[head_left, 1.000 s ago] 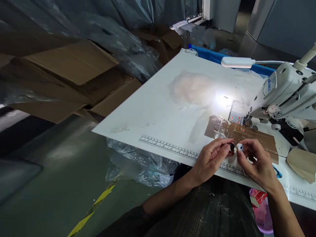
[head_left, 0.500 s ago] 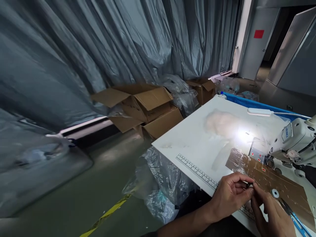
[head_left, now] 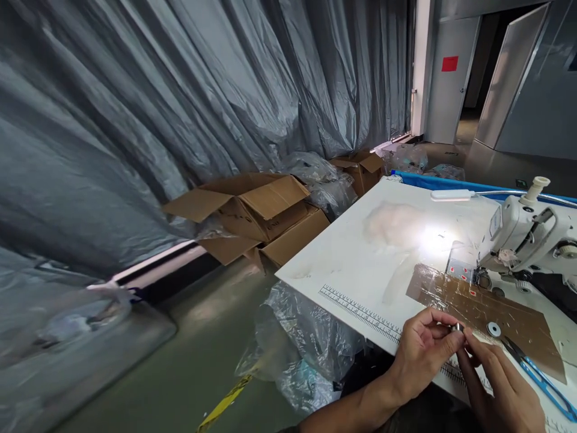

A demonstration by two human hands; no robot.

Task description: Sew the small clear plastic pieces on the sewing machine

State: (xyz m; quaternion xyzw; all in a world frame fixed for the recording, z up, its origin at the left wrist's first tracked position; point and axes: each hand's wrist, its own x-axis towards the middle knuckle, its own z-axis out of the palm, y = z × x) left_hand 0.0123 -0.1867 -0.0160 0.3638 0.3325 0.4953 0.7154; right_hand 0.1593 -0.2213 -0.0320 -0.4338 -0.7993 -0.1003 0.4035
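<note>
My left hand (head_left: 426,349) pinches a small shiny metal bobbin case (head_left: 457,328) between thumb and index finger, over the front edge of the white table. The fingertips of my right hand (head_left: 500,376) are closed against its right side; part of the case is hidden by the fingers. Just beyond my right hand, a round metal bobbin (head_left: 493,329) lies on a brown sheet (head_left: 514,319). Blue-handled scissors (head_left: 543,379) rest to the right of that hand, partly over the sheet.
A white sewing machine (head_left: 518,234) stands at the table's right, its lamp glaring on the white tabletop (head_left: 342,252). A printed ruler (head_left: 356,310) runs along the front edge. Cardboard boxes (head_left: 265,210) and plastic bags (head_left: 311,331) sit on the floor left of the table.
The view has turned a little to the right, showing more of the sewing machine. Both hands stay together at the bobbin case, whose metal shows more plainly now.
</note>
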